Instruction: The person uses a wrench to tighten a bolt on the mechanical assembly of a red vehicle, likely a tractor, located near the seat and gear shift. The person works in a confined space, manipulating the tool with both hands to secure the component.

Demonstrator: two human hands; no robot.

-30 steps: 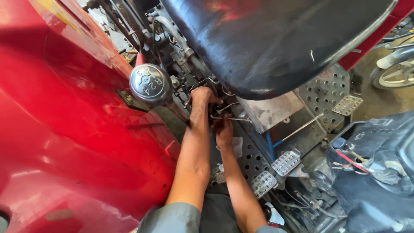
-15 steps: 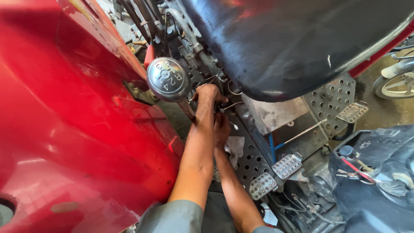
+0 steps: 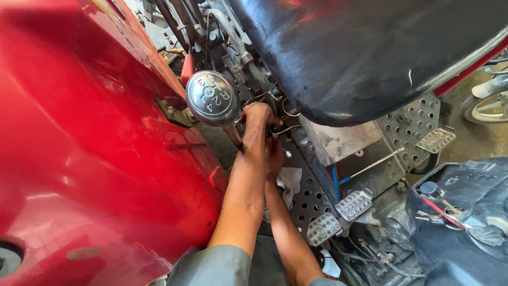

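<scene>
A glossy red metal fender (image 3: 90, 148) fills the left side. Just beside it stands a round silver gear-lever knob (image 3: 213, 98) on a dark stick. Right of the knob, the left hand (image 3: 259, 114) reaches into the dark linkage under the seat, its fingers curled out of sight, so whether its grip holds anything cannot be told. Just below it, the right hand (image 3: 274, 156) lies partly hidden behind the left forearm; its grip also cannot be told. A thin bent metal wire (image 3: 286, 128) shows beside the left hand. A white crumpled rag (image 3: 290, 182) lies on the perforated grey metal footplate (image 3: 309, 198). Two studded metal pedals (image 3: 338, 214) follow, beneath the black padded seat (image 3: 365, 53).
</scene>
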